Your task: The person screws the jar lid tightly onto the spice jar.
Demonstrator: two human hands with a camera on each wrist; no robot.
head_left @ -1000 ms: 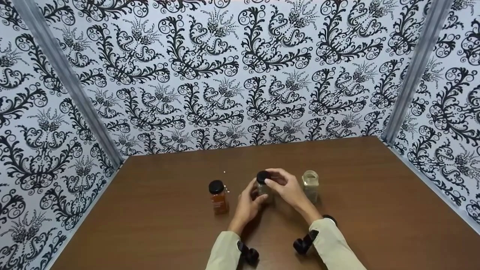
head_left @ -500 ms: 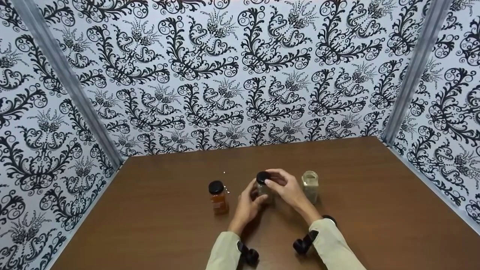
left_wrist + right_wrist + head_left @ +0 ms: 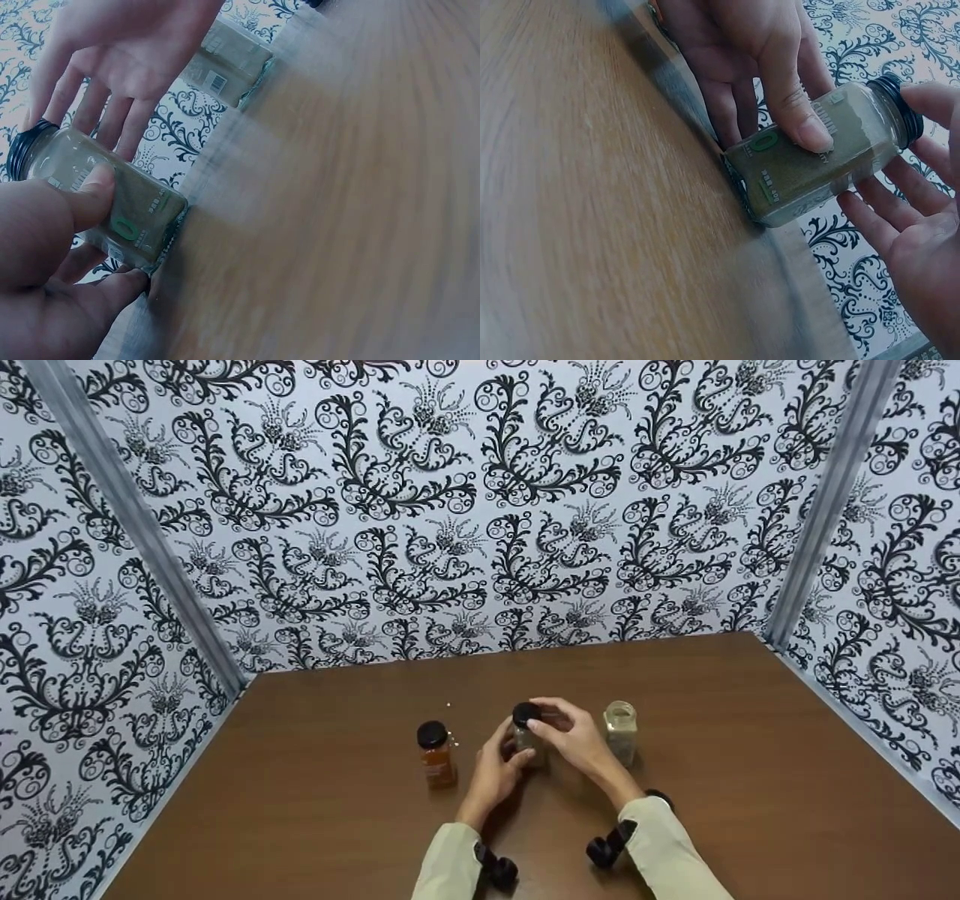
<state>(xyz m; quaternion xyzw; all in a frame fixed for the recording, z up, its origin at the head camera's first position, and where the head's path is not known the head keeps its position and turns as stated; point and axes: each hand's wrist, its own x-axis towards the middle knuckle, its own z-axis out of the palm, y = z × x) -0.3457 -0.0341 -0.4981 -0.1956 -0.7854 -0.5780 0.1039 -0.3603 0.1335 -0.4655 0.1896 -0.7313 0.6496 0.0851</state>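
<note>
A clear spice jar (image 3: 810,161) of greenish-brown powder stands upright on the table, its black lid (image 3: 526,713) on top. My left hand (image 3: 495,771) grips the jar's body low down, with the thumb across its printed front. Thumb and fingers of my right hand (image 3: 576,741) pinch the lid from the right side; its other fingers extend behind the jar in the left wrist view. Just right of this hand is a second glass jar (image 3: 621,739), lidless, holding similar pale powder. To the left stands a jar of orange-red spice (image 3: 439,769), capped in black.
Small white specks (image 3: 454,739) lie beside the orange-red jar. A round black object (image 3: 660,798) on the brown table (image 3: 337,810) is partly covered by the right sleeve. Patterned walls (image 3: 420,510) enclose the table's back and sides.
</note>
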